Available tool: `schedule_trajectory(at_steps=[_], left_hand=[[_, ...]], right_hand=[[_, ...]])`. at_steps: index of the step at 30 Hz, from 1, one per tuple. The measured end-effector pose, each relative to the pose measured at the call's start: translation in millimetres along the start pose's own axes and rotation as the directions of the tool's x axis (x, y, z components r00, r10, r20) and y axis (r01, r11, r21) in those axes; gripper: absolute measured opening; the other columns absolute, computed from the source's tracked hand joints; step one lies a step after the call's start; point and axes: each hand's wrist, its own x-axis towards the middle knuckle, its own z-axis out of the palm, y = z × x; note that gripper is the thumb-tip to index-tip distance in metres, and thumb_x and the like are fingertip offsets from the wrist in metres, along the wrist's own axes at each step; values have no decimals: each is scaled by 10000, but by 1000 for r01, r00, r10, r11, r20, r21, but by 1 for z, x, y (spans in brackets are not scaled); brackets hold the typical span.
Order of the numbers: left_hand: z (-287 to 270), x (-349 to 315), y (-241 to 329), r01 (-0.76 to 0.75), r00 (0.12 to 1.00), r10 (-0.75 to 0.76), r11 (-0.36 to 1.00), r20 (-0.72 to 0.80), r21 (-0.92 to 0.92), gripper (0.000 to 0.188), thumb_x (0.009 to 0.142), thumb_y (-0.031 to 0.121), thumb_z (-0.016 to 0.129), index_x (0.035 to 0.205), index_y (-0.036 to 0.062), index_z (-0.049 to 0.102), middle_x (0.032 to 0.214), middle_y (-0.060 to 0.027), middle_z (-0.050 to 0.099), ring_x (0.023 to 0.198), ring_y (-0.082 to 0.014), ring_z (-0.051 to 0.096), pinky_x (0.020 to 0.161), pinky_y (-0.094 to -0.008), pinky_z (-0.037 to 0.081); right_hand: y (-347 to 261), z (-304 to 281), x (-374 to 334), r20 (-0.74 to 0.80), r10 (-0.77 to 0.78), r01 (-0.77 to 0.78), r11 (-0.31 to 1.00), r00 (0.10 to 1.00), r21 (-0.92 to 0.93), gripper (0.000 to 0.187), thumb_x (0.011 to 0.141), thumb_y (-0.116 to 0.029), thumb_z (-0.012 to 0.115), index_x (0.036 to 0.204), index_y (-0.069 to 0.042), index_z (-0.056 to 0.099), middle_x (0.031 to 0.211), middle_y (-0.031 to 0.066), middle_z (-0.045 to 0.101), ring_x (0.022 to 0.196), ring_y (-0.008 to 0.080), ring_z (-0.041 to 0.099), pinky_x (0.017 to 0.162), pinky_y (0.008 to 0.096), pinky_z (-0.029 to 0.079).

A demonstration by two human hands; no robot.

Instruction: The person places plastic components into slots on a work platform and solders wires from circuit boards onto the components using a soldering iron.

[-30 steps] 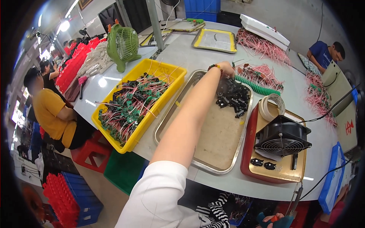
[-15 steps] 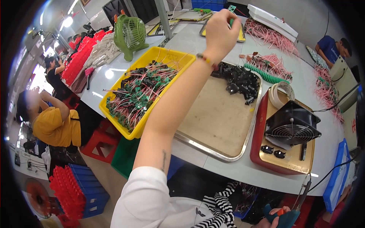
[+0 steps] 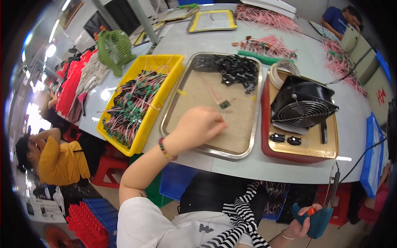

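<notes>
My left hand (image 3: 200, 126) hovers over the near part of a metal-rimmed tray (image 3: 253, 140). Its fingers are bent and slightly apart, with nothing visible in them; the palm side is hidden. Just beyond the fingertips, a small green circuit board (image 3: 224, 105) with pinkish wires lies on the tray. Black plastic parts (image 3: 237, 70) are heaped at the tray's far end. Low on the right, below the table edge, my right hand (image 3: 300, 228) grips a teal soldering gun (image 3: 316, 221) with an orange trigger, its tip upward.
A yellow bin (image 3: 144, 140) of wired boards stands left of the tray. On the right, a black fan (image 3: 304, 101) sits on a red-and-gold box (image 3: 269, 142). Farther back are a green fan (image 3: 113, 47), pink wire bundles (image 3: 269, 18) and a yellow-edged tray (image 3: 213, 20). Other people sit nearby.
My left hand has come back from the far side of the table to the tray. The circuit board it held now lies on the tray. The soldering gun shows more fully.
</notes>
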Motion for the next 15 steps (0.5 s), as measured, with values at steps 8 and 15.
schedule_trajectory(at_steps=[8, 15], left_hand=[[1, 34, -16, 15, 977, 14, 991, -212, 134, 206, 709, 157, 698, 860, 37, 624, 790, -80, 594, 841, -252, 551, 739, -332, 444], [-19, 43, -4, -154, 988, 147, 969, -50, -191, 129, 762, 125, 646, 766, 19, 573, 763, -65, 586, 784, -207, 534, 709, -304, 431]], right_hand=[[1, 8, -5, -62, 40, -37, 998, 997, 44, 483, 680, -166, 577, 1094, 54, 458, 1003, 151, 460, 591, 158, 494, 599, 235, 379], [0, 6, -3, -89, 43, -42, 999, 995, 11, 500, 670, -190, 585, 1088, 59, 466, 1014, 148, 457, 595, 155, 487, 587, 236, 382]])
